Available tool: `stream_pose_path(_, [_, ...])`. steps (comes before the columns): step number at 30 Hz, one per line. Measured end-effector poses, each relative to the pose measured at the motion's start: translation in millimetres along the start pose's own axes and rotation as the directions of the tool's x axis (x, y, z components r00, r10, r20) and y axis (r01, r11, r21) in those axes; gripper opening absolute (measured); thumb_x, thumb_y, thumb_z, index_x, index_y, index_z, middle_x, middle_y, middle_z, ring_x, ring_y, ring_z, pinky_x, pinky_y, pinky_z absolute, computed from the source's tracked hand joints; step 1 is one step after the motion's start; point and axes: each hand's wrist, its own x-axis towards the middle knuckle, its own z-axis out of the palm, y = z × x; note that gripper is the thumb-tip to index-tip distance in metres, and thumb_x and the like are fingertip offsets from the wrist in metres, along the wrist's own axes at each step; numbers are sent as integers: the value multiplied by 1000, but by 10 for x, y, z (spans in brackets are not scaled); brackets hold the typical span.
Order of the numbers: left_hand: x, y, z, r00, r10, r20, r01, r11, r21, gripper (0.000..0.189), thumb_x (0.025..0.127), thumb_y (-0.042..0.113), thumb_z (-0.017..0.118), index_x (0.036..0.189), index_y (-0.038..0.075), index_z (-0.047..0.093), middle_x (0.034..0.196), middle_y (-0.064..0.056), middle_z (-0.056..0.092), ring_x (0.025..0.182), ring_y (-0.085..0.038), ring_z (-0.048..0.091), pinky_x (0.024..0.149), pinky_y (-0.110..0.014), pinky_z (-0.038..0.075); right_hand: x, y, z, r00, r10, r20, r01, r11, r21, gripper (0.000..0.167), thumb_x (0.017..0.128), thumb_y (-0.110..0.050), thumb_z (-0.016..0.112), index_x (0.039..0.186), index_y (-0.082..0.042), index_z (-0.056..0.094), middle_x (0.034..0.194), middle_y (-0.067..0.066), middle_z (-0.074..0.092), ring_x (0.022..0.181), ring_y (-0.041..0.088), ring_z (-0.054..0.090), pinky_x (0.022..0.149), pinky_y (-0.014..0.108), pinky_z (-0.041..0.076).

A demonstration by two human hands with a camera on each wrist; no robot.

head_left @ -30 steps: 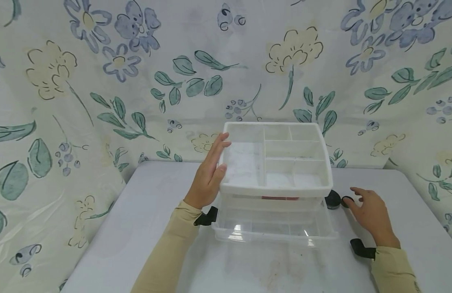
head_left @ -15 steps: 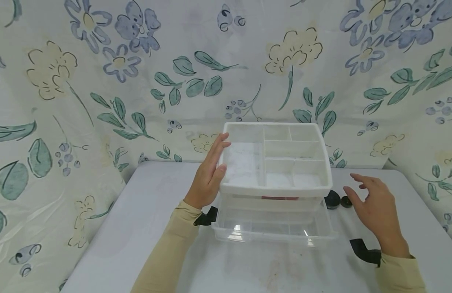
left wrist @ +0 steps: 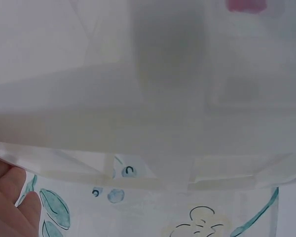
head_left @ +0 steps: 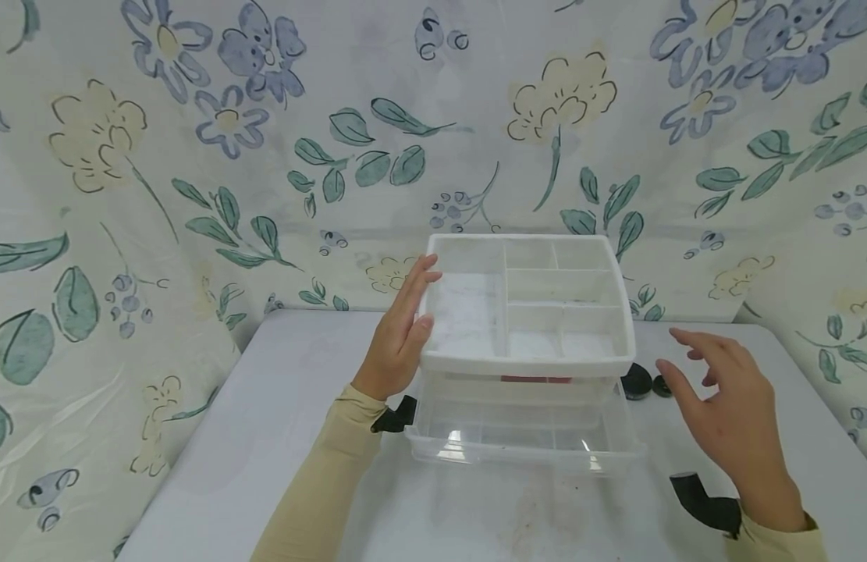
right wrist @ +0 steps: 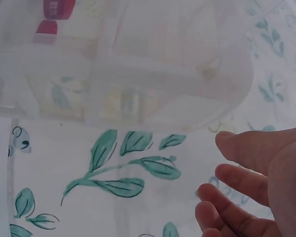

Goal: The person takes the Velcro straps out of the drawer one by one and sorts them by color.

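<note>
A white plastic organizer (head_left: 528, 301) with a divided top tray stands mid-table, its clear drawer (head_left: 524, 429) pulled out at the front. My left hand (head_left: 398, 336) rests against its left side, fingers fairly straight, fingertips touching the rim; in the left wrist view, those fingers (left wrist: 10, 197) lie at the box's edge. To the right, my right hand (head_left: 735, 406) hovers with fingers loosely bent and nothing in them. Two round black objects (head_left: 637, 382) lie between the organizer and that hand. A red item (right wrist: 59, 7) shows through the translucent plastic in the right wrist view.
The white table (head_left: 300, 359) meets a flower-printed sheet (head_left: 335, 195) at its back and sides. Reddish-brown smudges mark the surface in front of the drawer. Black wrist-camera mounts (head_left: 707, 503) stick out at both wrists.
My right hand has left the smaller black round object and drawn back toward the lower right, its fingers a bit wider apart. My left hand and the organizer have kept their places.
</note>
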Motion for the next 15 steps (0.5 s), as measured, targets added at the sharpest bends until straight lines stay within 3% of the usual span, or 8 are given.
stream_pose_path(11, [-4,-3,-6,1000,-6,1,6,1000,4,52,98,13,35,147,-2,40,165,-9,25,153,-24,17,123,-44,17,-77,-269,-115,992,-118,-48,121,991,57,51,76,-2,81,125,-1,68,117,20,64,82,16,49,67,8,35])
stream_pose_path(15, [5,-13,9,1000,7,-4,-7,1000,-4,52,98,13,35,147,-2,40,165,-10,26,153,-24,16,123,-44,16,-116,-347,-141,984,-161,-70,168,980,108,42,86,-21,78,124,-3,69,118,17,65,83,8,46,68,9,37])
